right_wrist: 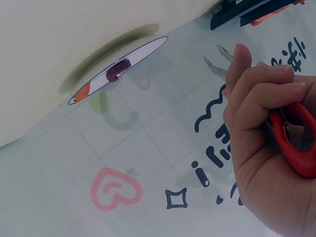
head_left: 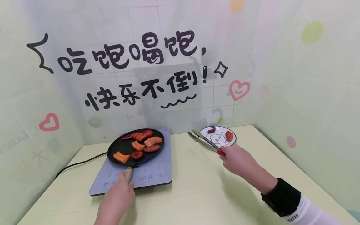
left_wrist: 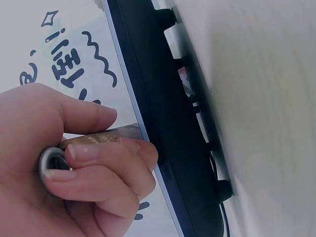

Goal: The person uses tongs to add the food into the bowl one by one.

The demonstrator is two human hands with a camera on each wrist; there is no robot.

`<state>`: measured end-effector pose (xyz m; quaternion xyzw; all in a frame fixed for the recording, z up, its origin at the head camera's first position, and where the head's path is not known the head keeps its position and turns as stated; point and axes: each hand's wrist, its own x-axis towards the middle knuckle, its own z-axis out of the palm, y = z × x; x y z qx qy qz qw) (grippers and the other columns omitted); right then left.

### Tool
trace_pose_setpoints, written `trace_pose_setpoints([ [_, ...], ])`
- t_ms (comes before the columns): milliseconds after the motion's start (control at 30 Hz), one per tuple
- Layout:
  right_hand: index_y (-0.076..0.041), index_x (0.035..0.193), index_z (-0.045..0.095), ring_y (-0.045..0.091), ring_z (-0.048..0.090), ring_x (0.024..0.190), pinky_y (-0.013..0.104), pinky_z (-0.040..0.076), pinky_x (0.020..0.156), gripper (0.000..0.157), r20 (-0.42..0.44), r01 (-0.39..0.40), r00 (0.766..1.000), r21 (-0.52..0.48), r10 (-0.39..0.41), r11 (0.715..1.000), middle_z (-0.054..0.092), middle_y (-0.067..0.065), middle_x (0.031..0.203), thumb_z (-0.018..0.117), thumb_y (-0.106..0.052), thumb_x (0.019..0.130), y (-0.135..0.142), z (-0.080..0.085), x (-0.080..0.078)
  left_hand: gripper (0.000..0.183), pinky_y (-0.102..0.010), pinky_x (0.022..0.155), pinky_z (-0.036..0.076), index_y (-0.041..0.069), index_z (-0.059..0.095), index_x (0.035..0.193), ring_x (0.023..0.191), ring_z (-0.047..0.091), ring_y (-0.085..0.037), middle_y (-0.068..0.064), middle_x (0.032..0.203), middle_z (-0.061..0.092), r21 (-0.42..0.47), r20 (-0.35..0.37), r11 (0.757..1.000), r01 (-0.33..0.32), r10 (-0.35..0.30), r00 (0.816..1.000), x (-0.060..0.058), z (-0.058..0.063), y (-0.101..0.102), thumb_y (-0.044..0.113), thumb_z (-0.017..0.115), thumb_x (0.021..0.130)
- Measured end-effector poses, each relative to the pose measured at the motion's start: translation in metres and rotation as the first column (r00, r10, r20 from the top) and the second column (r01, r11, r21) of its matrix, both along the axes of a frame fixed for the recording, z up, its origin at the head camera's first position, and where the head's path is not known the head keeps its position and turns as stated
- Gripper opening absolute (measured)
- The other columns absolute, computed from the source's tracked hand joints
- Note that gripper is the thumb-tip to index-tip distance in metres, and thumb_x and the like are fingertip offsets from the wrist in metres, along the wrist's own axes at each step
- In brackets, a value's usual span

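Note:
My left hand (head_left: 116, 195) grips the wooden handle (head_left: 128, 174) of a round black frying pan (head_left: 121, 146). In the left wrist view, the fingers curl round that handle (left_wrist: 98, 138), which ends in a metal ring (left_wrist: 47, 165). Several food pieces lie in the pan, among them a red squid-like piece (head_left: 140, 135), orange slices (head_left: 122, 157) and a round brown piece (head_left: 137, 155). Metal tongs (head_left: 206, 142) with red grips (right_wrist: 291, 148) are held in my right hand (head_left: 239, 161). The tong tips stand slightly apart, with nothing between them.
Under the pan sits a blue-grey induction cooker (head_left: 166, 162), its black cord (head_left: 81, 162) running left. Behind the tongs, a white plate (head_left: 222, 130) bears a dark purple piece (head_left: 212, 129) and an orange-brown piece (head_left: 229, 136). Printed curtains (head_left: 168, 18) enclose the pale table (head_left: 191, 193).

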<state>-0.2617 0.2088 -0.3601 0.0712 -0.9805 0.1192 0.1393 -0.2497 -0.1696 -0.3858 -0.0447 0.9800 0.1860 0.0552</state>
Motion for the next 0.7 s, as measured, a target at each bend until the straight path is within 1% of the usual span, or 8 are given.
trace_pose_setpoints([
  [133,-0.016,0.082,0.059,0.018,0.050,0.062,0.031,0.041,0.050,0.009,0.003,0.020,1.000,0.030,-0.020,0.999,0.056,-0.001,0.072,0.067,-0.017,0.087,0.008,-0.005,0.000,0.056,-0.038,0.051,0.041,-0.010,0.017,0.140,0.061,0.049,-0.027,-0.024,0.083,0.057,0.000,-0.001,1.000,0.003,-0.003,1.000,0.000,0.000,0.000,0.026,0.041,0.103],
  [267,-0.015,0.079,0.059,0.018,0.049,0.055,0.032,0.039,0.045,0.011,0.014,0.075,0.997,0.076,-0.077,0.994,0.054,0.001,0.065,0.065,-0.017,0.088,0.018,-0.010,0.000,0.058,-0.039,0.052,0.042,-0.010,0.017,0.141,0.063,0.050,-0.027,-0.029,0.090,0.058,-0.002,-0.006,1.000,0.005,-0.005,1.000,-0.001,0.000,0.000,0.026,0.041,0.103],
  [367,-0.013,0.078,0.059,0.018,0.049,0.053,0.033,0.040,0.043,0.012,-0.005,0.106,0.994,0.113,-0.106,0.988,0.054,0.002,0.063,0.066,-0.018,0.087,0.025,-0.013,-0.001,0.059,-0.039,0.052,0.041,-0.010,0.016,0.141,0.063,0.050,-0.027,-0.030,0.093,0.058,-0.003,-0.011,1.000,0.004,-0.004,1.000,-0.002,0.000,0.000,0.027,0.041,0.103],
  [500,-0.012,0.077,0.057,0.018,0.048,0.051,0.034,0.041,0.041,0.013,-0.019,0.111,0.994,0.147,-0.109,0.983,0.052,0.003,0.061,0.067,-0.016,0.085,0.030,-0.016,-0.002,0.059,-0.039,0.051,0.041,-0.010,0.017,0.141,0.063,0.050,-0.027,-0.030,0.093,0.057,-0.004,-0.018,1.000,0.003,-0.003,1.000,-0.002,-0.001,-0.001,0.027,0.042,0.103],
  [700,-0.013,0.078,0.055,0.018,0.048,0.053,0.034,0.041,0.042,0.012,0.018,0.116,0.992,0.163,-0.121,0.980,0.052,0.003,0.062,0.067,-0.011,0.082,0.034,-0.022,-0.003,0.059,-0.039,0.052,0.042,-0.010,0.017,0.141,0.063,0.050,-0.027,-0.031,0.094,0.058,-0.006,-0.018,1.000,0.005,-0.005,1.000,-0.002,-0.001,-0.001,0.027,0.042,0.102],
])
